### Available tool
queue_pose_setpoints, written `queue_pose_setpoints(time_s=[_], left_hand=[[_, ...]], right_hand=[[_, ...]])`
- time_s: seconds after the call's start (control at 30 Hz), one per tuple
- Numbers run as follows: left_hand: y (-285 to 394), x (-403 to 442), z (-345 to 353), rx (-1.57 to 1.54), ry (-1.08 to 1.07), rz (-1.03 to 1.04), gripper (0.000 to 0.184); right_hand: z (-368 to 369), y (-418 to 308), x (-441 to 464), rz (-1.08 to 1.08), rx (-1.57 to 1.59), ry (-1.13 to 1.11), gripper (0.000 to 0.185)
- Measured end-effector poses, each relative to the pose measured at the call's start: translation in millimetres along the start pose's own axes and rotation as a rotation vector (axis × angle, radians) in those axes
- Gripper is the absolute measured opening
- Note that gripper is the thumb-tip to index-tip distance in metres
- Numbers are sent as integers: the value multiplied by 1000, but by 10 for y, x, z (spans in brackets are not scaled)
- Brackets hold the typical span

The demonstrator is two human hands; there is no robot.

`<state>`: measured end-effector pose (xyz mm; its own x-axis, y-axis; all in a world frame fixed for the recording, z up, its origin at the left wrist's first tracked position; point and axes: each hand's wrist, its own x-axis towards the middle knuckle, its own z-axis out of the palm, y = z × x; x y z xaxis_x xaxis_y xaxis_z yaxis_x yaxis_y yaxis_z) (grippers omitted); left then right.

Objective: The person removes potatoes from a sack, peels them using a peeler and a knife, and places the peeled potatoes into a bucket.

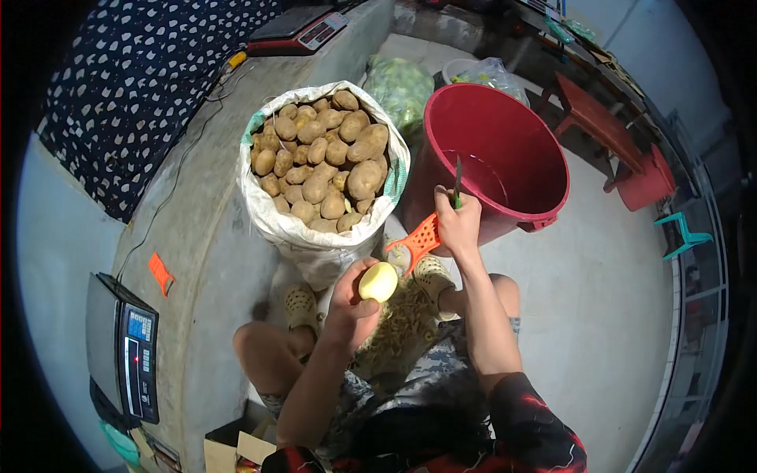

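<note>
My left hand [348, 315] is closed around a peeled, pale yellow potato [378, 282], held above the floor between my knees. In my right hand [460, 225] is an orange peeler [420, 239], its head pointing toward the potato but apart from it. The same fist also grips a small knife [458, 175] with a green handle, blade upward. A white woven sack [288, 230] full of unpeeled brown potatoes [317, 183] stands ahead of my left hand. Beyond my right hand is a large red bucket [524, 134], with a little liquid visible inside.
Peelings [402, 327] litter the floor between my clog-covered feet. On the concrete ledge at left lie a digital scale [136, 359] and another orange tool [161, 273]; a red scale [296, 30] sits farther back. A green-filled bag [398, 88] stands behind the sack. An open cardboard box [221, 456] is below.
</note>
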<state>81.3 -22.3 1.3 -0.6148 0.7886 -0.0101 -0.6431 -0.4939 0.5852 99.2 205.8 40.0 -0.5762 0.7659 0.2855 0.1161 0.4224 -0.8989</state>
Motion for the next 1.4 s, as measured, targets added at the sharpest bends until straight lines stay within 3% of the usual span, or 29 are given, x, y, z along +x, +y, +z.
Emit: queue_pose_setpoints(time_s=[0.07,0.17,0.23,0.37,0.43,0.57,0.83,0.97,1.03,1.13,1.27,1.4], left_hand=[[19,12,-13,-150,-23,-50,70],[13,10,18,-39,54,-36,68],[-31,4,-55,-42,30,-10,68],[-15,-23,-29,-147,13,-27,68],[-3,-7,26,-137,29,-14,68],[-9,10,51,-77,57,-29,68],[-48,17,-18,41,25,-1,70],[-45,8,-39,-51,3,4,75],[3,19,31,-39,28,-6,76],[4,10,71,7,56,-14,76],[-83,8,-132,52,-18,43,78],[-42,9,-29,-84,6,28,83]], right_hand=[[2,104,-36,20,51,-19,43],[-61,-300,-222,18,87,-96,41],[-111,-422,-271,-273,-111,-16,39],[-41,188,19,-18,4,14,43],[-2,86,-35,39,74,-32,44],[-47,-333,-238,-115,22,-78,43],[-61,-303,-226,-247,-26,-35,41],[-24,358,73,29,-21,41,42],[-33,157,-6,22,80,-9,42],[-75,-329,-260,-219,-46,-45,42],[-15,145,7,-114,-98,63,43],[-10,-7,-94,34,85,-17,43]])
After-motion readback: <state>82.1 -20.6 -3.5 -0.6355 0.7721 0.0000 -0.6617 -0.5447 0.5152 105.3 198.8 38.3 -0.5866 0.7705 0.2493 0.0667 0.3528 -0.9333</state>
